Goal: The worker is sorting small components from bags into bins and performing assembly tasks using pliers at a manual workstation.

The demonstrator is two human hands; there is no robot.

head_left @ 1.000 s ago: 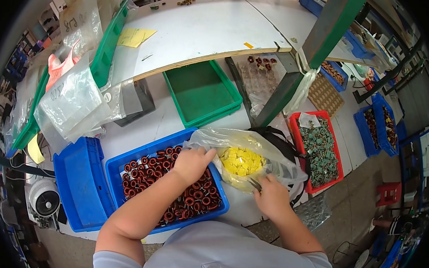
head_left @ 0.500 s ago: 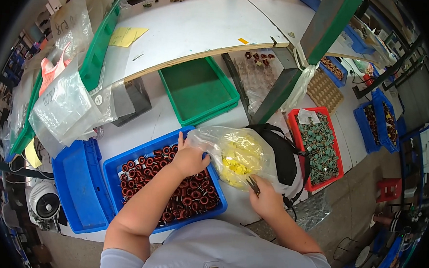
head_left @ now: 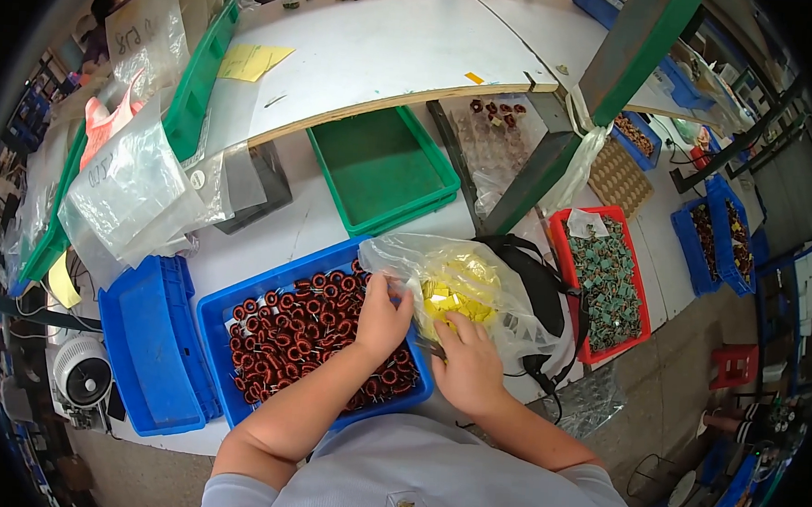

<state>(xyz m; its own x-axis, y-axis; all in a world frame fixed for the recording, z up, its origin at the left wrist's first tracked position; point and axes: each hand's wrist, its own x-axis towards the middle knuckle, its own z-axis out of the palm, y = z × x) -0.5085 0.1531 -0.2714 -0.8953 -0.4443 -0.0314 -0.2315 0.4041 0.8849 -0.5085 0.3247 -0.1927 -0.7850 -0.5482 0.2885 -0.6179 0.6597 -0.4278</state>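
My left hand grips the near edge of a clear plastic bag that holds small yellow parts. My right hand is just to its right, fingers at the bag's mouth among the yellow parts, with a thin dark tool poking out of it. Both hands hover over the right end of a blue bin filled with several red-brown wound coils. The bag rests partly on this bin and on a black bag.
An empty blue bin stands left of the coil bin, an empty green tray behind it. A red tray of green parts lies to the right. Clear bags hang at the left under a white shelf. A green post rises at centre right.
My left hand lifted off the coils and took the bag's edge. My right hand moved up to the bag's mouth. The bag shifted left over the coil bin.
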